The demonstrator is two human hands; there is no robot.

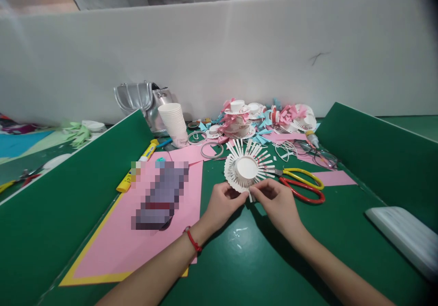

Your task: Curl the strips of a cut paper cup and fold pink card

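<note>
Green surface (260, 260) carries everything. Pink paper sheet (112, 246) lies at my left over a yellow sheet (89, 279), w/ a yellow glue stick (137, 165) at its far edge. Stack of white paper cups (173, 122) stands beyond, next to a pile of finished paper pieces (263, 119). Red/yellow scissors (301, 184) lie just right of my hands. Cut paper cup (247, 168), strips fanned outward, sits upside down at centre. My left hand (223, 202) and right hand (277, 201) each pinch a strip at its near edge.
</note>
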